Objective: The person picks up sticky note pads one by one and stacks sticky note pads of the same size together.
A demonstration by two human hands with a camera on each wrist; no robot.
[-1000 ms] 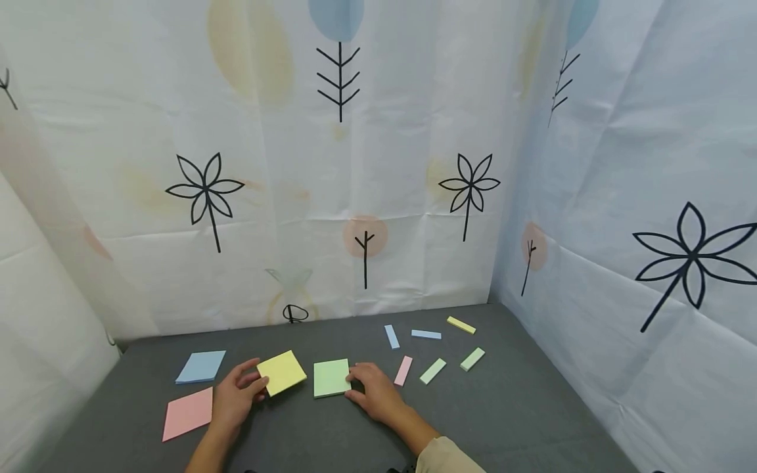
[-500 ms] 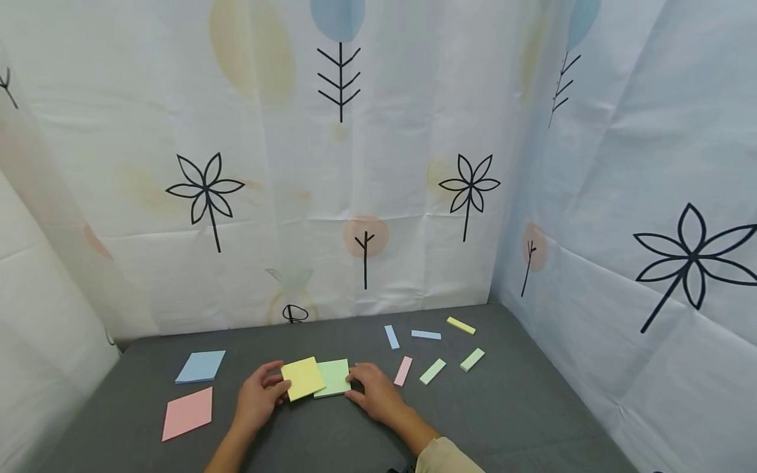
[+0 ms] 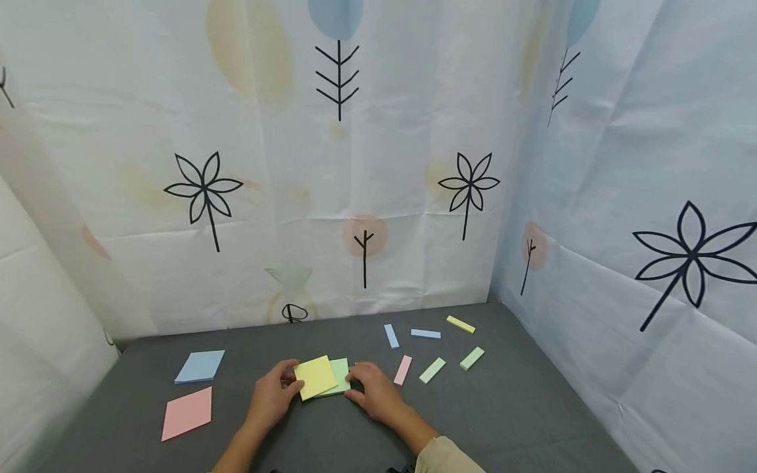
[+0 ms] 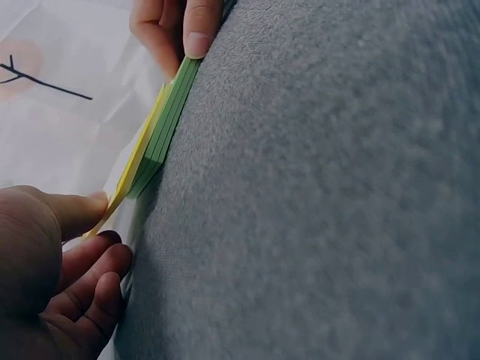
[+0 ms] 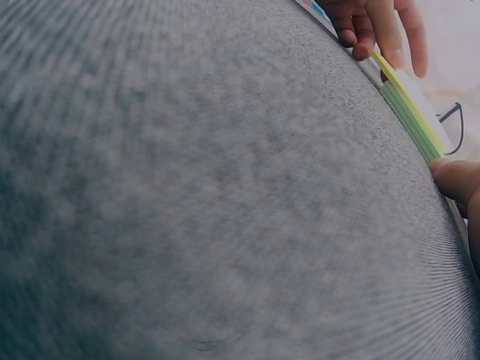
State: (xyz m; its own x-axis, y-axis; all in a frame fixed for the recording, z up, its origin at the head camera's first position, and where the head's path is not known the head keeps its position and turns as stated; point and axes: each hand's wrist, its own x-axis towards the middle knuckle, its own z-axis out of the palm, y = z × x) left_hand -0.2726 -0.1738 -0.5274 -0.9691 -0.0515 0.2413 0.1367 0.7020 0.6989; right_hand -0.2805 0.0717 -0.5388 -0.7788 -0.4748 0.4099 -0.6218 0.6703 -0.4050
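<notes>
A square yellow sticky note pad is pinched at its left edge by my left hand, thumb on top and fingers below. It lies tilted over most of a green sticky note pad stack on the table. In the left wrist view, the green stack shows several layers, with the yellow pad against its upper face. My right hand holds the green stack at its right edge between thumb and fingers. In the right wrist view, the yellow pad's left end is raised off the green.
On the grey table, a blue pad and a pink pad lie at left. Several narrow strip pads lie at right, among them a pink strip, a green strip and a yellow strip. Patterned curtains enclose the table.
My left hand has carried the yellow pad rightward, from beside the green stack to on top of it. My right hand has stayed at the green stack's right edge.
</notes>
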